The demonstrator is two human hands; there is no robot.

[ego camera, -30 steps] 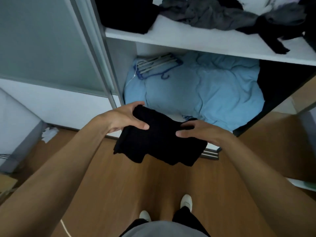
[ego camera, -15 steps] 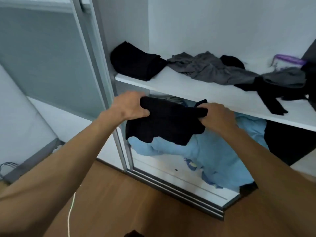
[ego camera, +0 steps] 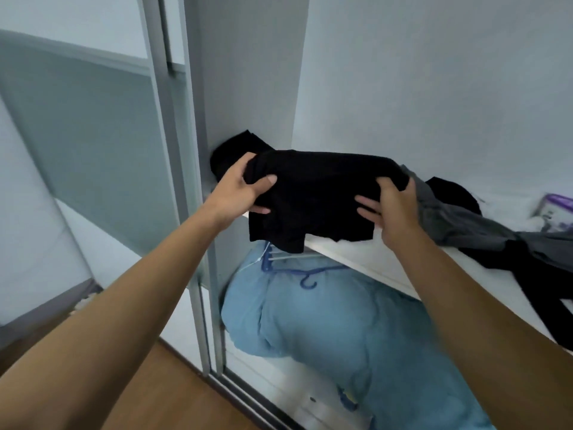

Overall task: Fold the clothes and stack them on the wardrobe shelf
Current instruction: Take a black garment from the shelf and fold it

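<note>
Both left hand [ego camera: 240, 189] and right hand [ego camera: 392, 209] grip the folded black garment [ego camera: 316, 193] over the shelf [ego camera: 372, 259] so its folds hold

Folded black garment [ego camera: 313, 193] overhangs the front edge of the white shelf [ego camera: 372, 262].

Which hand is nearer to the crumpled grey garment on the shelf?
Right. The right hand grips one end of the black garment, directly beside the grey garment; the left hand grips the opposite end, farther away.
</note>
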